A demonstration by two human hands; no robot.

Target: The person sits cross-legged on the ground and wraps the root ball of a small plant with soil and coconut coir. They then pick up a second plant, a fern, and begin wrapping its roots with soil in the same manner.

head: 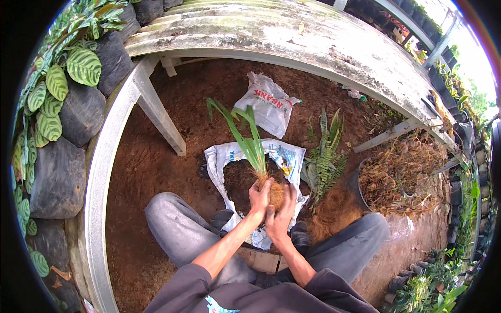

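Note:
Between my two hands is a plant with long strap-like green leaves [254, 150], its base wrapped in a ball of brown coconut fibre [277, 194]. My left hand [259, 199] grips the ball and the plant's base from the left. Cupped around the ball's right side is my right hand [282, 215]. Below them an open white plastic sack [216, 156] lies spread between my feet, with dark potting soil [238, 182] inside. The ball hides part of that soil.
Loose coconut fibre [334, 215] lies by my right knee, near a fern [327, 170]. A tub of dried plant matter [395, 180] stands farther right. Ahead, a white printed bag [268, 105] lies under a corrugated-top bench [242, 27]. A bench leg [160, 111] slants at the left.

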